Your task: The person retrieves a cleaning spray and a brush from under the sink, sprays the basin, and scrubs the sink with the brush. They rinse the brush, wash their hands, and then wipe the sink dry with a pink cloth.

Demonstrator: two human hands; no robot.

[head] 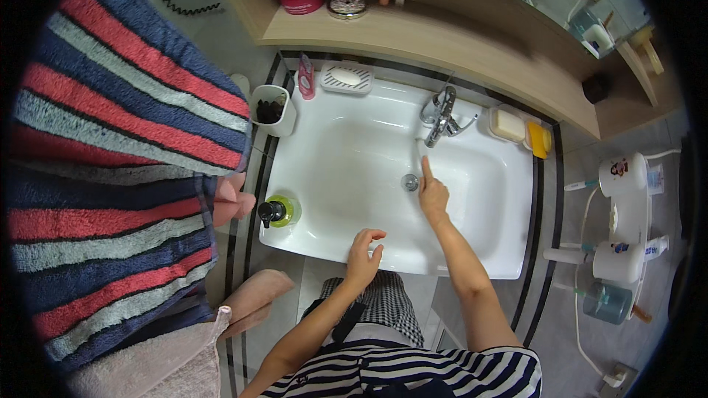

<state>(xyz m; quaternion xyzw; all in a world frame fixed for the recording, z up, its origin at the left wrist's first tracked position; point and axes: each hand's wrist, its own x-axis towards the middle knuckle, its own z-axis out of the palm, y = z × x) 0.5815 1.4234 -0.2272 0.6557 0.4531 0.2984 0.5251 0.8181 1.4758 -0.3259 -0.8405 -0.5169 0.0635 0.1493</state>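
Note:
My right hand (433,194) reaches over the white washbasin (354,177) with its index finger stretched out and the others curled, holding nothing visible. That fingertip is just below the spout of the chrome faucet (441,119). Left of the hand, on the basin floor, sits the round metal drain stopper (410,182). My left hand (365,254) hovers by the front rim, fingers loosely bent and thumb apart, with nothing in it. A green pump bottle (281,211) with a black top stands at the basin's left front corner.
A soap dish (347,78), a pink tube (306,78) and a soap box (506,124) line the back rim. Above them runs a wooden shelf (431,30). Striped towels (127,99) hang at the left. A wall rack (630,221) carries cups at the right.

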